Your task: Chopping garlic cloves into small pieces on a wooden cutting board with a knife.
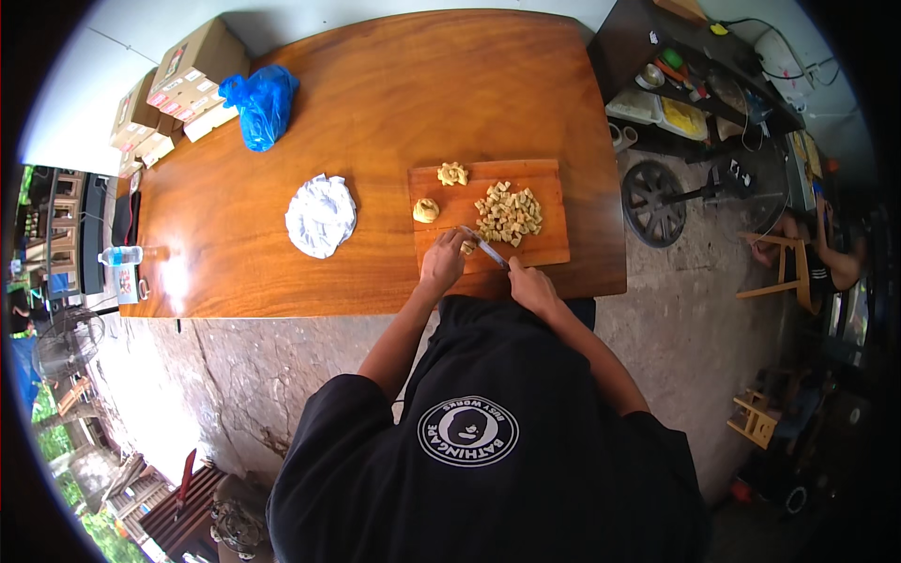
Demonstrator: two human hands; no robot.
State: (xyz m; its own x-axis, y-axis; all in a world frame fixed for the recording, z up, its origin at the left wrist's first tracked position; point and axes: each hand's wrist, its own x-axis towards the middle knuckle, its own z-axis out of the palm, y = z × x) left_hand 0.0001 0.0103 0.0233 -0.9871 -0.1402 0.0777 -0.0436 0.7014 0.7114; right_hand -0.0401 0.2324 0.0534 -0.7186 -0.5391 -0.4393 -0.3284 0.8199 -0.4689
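On a wooden cutting board (493,176), my right hand (533,285) grips a knife (490,251) by its handle. The blade slants up and left towards the fingertips of my left hand (443,262). Those fingers hold a small yellowish-brown food piece (468,246) against the board, partly hidden by the hand. Right beyond the blade lies a loose heap of cut food cubes (510,213) of similar colour. Near the board's left edge sit a round coiled food piece (426,210) and, farther back, a scalloped food piece (452,174).
The board lies on a polished wooden table (380,112). A crumpled white cloth (321,215) is left of it. Farther left are a blue plastic bag (264,105), cardboard boxes (197,60) and a water bottle (120,255). A pedestal fan base (654,204) and a seated person (830,253) are at the right.
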